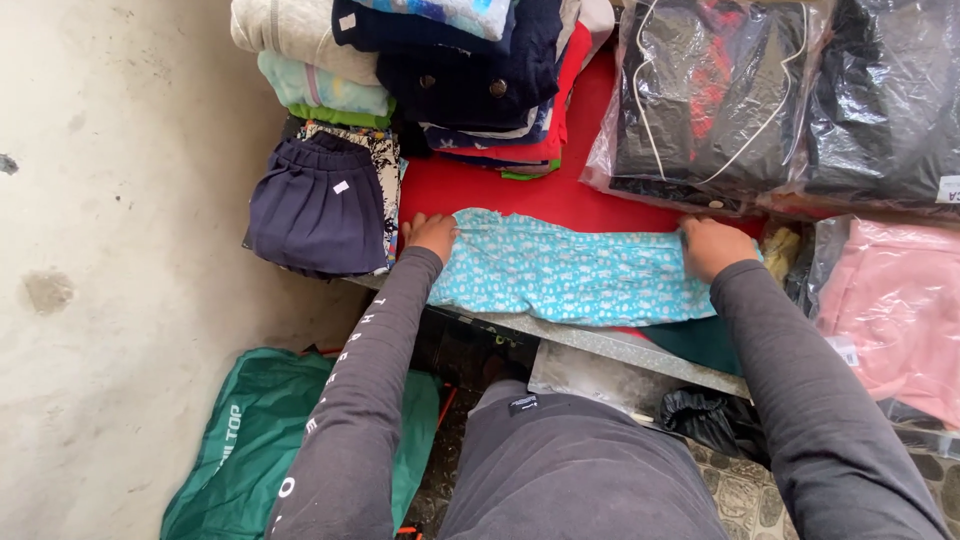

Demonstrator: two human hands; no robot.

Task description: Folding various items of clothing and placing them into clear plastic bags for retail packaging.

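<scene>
A turquoise printed garment [570, 270] lies stretched across the middle of the frame on the red tabletop [470, 190], its near edge hanging just over the front lip. The left hand [432, 235] rests on its left end and the right hand [712, 247] on its right end, so the work in hand looks like flattening or folding the piece: the cloth is already laid in a long, narrow band with gathered creases at both ends. Judging from this, the next move would call for an even pull or a fold made with both ends kept level, since the cloth bunches under each hand.

Both arms reach forward from the lower edge of the frame in dark grey sleeves, the left one nearly straight, the right one bent in from the lower right. Each hand is curled, knuckles up, fingers tucked onto the cloth; whether they pinch it or only press on it cannot be told.

A stack of folded clothes [440, 70] stands at upper centre, a navy pleated skirt [318, 210] just left of the left hand, and plastic-bagged garments [720, 100] fill the upper right.
</scene>
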